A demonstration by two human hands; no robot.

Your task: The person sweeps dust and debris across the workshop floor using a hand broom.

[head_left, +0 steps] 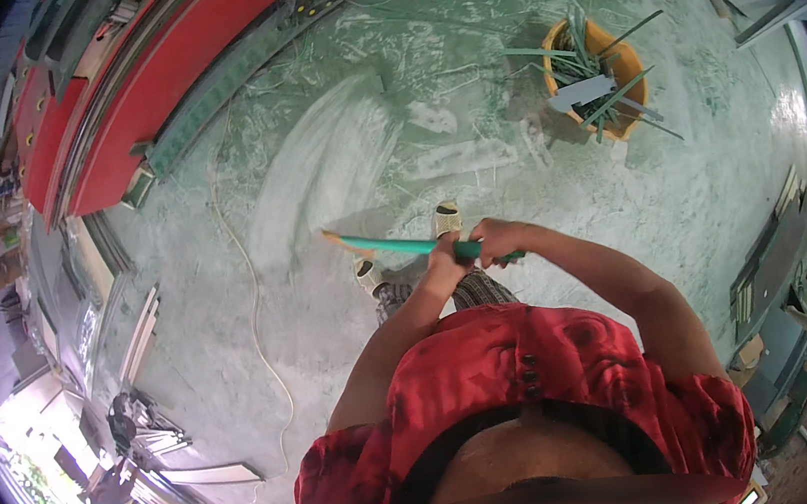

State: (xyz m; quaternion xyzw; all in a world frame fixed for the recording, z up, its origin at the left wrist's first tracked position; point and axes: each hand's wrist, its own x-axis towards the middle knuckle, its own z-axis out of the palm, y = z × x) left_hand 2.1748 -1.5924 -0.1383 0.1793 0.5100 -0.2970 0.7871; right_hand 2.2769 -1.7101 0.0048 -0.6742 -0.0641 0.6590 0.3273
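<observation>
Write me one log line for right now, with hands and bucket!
left hand: gripping green stick | right hand: gripping same stick | stick: tip pointing left | yellow bucket: ahead right, holding strips

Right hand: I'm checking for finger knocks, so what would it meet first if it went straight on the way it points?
Most likely the left hand, just ahead of the right hand on the same green stick, though depth is hard to judge from above.

Looks like a long, slim green-handled tool [403, 245], darker toward the near end, orange-tan at the far one. Slants forward and leftward, gripped along the darker stretch.
</observation>
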